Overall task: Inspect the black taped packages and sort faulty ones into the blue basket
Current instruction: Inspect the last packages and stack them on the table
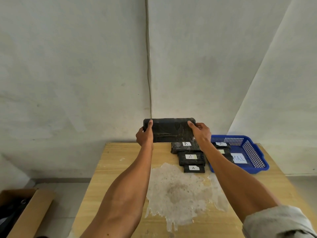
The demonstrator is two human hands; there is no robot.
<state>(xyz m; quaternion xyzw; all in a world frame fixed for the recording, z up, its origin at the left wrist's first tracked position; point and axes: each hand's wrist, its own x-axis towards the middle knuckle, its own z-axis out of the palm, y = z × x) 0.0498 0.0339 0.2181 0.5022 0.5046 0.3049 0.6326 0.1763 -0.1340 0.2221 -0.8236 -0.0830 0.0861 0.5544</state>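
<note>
Table of pale wood shows a whitish worn patch nearest, then a row of three black taped packages with white "A" labels. Just right of them the blue plastic mesh basket already holds more black packages beside a white card. Above the table's far edge the long black tape-wrapped package is raised broadside, with the left hand and right hand each keeping a grip clamped on one end; slick tape and end-only holds could let it slip during turning, likely dropping it onto the labelled row.
</note>
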